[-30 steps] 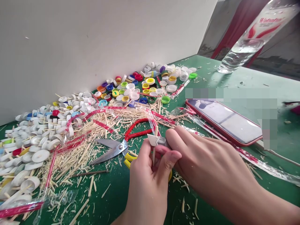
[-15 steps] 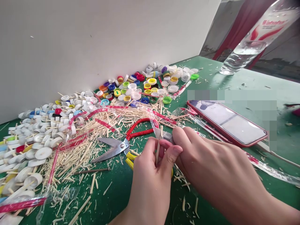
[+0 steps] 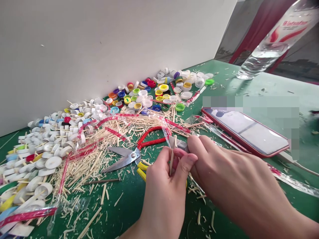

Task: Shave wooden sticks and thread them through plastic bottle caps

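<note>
A thin wooden stick (image 3: 171, 161) is pinched between the thumb and fingers of my left hand (image 3: 165, 186). Its upper end meets the blade of a small grey knife (image 3: 182, 145), which my right hand (image 3: 221, 169) grips in closed fingers. Most of the knife is hidden by that hand. Both hands touch or nearly touch each other over the green table. Left of them lie open scissors (image 3: 134, 155) with red handles. Yellow handles (image 3: 142, 170) of another tool poke out from behind my left hand.
White bottle caps (image 3: 53, 162), several with sticks through them, pile up at left. Coloured caps (image 3: 163, 87) lie along the white wall. Wooden sticks (image 3: 82, 166), shavings and red-striped plastic wrappers (image 3: 83, 152) spread between. A phone (image 3: 245, 131) and a water bottle (image 3: 271, 43) stand right.
The whole view has shifted slightly, so everything appears a little further right. Both hands keep their hold on the stick and the knife, with hardly any visible change.
</note>
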{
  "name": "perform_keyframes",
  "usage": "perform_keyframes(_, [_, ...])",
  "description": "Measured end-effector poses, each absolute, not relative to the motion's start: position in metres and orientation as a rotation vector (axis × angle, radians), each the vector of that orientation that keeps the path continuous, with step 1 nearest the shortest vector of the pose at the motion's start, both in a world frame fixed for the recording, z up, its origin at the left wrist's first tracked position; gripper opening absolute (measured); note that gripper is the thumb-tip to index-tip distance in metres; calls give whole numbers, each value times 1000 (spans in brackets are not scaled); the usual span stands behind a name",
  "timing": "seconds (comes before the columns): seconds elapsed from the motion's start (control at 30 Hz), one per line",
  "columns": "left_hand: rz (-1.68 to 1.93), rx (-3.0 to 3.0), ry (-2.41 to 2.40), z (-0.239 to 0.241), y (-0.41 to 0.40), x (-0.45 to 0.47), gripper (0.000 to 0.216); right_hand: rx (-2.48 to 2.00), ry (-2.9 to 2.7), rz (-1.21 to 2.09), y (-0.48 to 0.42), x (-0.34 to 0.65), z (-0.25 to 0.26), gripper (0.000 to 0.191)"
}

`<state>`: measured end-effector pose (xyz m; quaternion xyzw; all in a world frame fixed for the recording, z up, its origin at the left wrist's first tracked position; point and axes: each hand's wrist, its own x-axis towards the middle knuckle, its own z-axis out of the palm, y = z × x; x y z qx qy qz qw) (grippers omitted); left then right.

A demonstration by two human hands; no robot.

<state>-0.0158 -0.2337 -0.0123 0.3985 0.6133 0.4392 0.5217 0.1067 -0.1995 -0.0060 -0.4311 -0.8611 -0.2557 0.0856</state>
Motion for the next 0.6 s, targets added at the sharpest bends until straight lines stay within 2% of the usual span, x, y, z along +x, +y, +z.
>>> perform_keyframes(0.6, [1040, 951, 1450, -13, -232, -16, 43, -1332, -2515, -833, -201, 104, -3, 19])
